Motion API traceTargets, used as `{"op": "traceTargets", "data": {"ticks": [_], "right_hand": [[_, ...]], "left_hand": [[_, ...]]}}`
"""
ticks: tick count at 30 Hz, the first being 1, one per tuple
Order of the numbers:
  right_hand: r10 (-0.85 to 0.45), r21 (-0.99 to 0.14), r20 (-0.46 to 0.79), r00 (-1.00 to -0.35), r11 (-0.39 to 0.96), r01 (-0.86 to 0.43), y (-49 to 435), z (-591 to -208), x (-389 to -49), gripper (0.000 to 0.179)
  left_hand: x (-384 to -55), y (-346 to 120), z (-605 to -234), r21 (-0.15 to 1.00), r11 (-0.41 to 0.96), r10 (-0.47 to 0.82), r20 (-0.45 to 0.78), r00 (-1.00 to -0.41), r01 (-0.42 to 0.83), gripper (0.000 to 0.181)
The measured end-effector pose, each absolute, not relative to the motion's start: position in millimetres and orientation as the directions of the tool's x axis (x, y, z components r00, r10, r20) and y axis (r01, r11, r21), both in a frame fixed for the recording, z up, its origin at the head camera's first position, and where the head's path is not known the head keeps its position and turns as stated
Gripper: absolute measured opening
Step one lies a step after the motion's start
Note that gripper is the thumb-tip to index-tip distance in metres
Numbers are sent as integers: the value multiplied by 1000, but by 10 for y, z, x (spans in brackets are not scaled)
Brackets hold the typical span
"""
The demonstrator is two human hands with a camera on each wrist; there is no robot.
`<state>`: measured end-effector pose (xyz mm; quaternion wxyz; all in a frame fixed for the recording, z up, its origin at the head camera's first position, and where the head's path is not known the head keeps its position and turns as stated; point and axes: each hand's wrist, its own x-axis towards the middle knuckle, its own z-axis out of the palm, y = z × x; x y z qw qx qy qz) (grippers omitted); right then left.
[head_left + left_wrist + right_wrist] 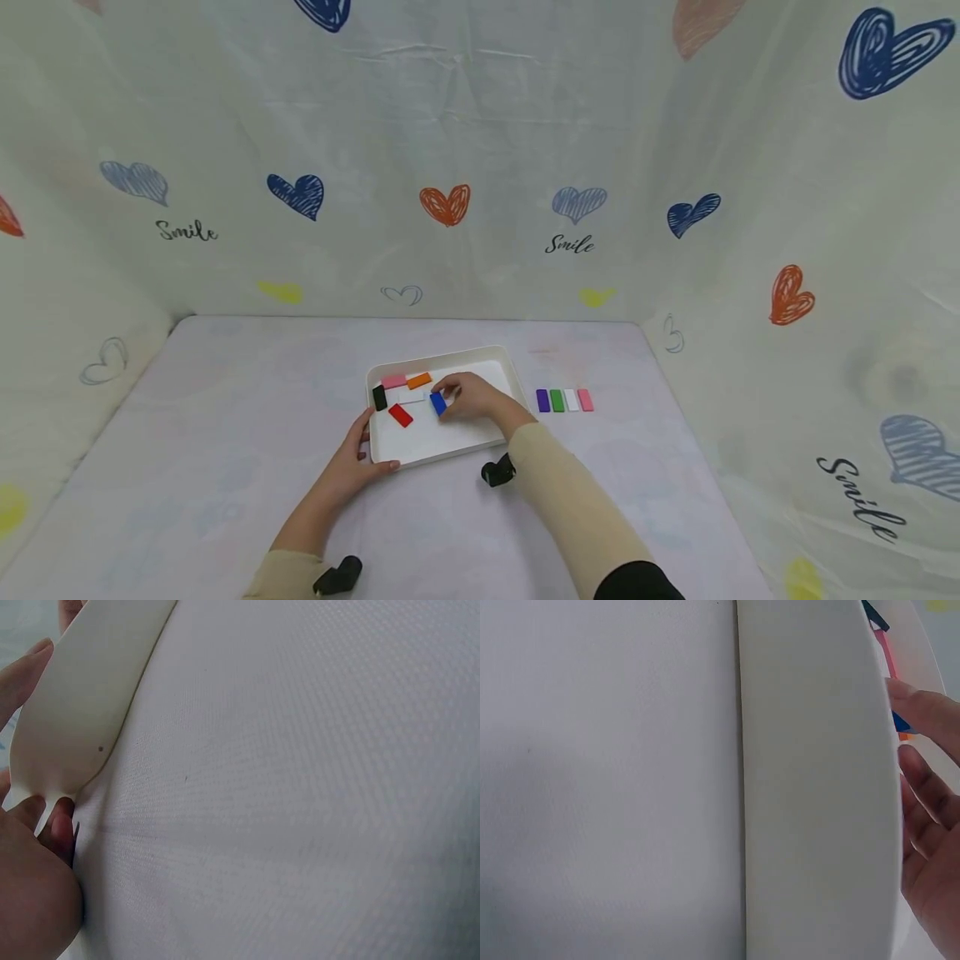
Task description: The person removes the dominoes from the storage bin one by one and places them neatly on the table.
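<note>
A shallow white tray [450,446] lies on the table, and my left hand [352,467] holds its near left corner, thumb by the front rim and fingers along the left side. In the left wrist view, fingers [60,825] bend against the tray's outer wall [82,712]. Over the tray, my right hand [472,398] pinches a small blue rectangular block [438,404] between thumb and fingers. Left of it inside the tray are a red block [401,415], white block [411,397], orange block [419,381], pink block [393,381] and black block [380,398].
Right of the tray stands a row on the table: a purple block [543,401], a green block [557,401], a white block [572,400] and a pink block [585,400]. A heart-patterned curtain [510,125] rises behind the table [187,433] and along its sides.
</note>
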<state>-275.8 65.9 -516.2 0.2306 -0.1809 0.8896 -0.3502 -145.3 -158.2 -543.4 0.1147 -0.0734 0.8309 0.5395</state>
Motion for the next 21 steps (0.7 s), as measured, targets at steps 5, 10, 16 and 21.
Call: {"op": "traceTargets", "data": {"ticks": [5,10,16,21], "right_hand": [[-521,-724,-305,-797,671,-161,796,-5051,-2767,44],[-570,-732,-315,-759,655,-188,945,-4948,-2782,43],[-595,-741,-320,-737,642,-197,1159,-4799,-2802,43],[-574,-727,-324,-752,660,-190,1363,-4711,-2821,44]], "left_hand": [[-1455,-1578,-5421,880,405,2,-273,-962,-249,112],[-1443,-1584,-5414,883,405,8,-264,-965,-238,111],[-1428,-1593,-5411,883,403,13,-267,-964,-239,111],[-1428,-1589,-5402,882,411,15,-259,-966,-230,111]]}}
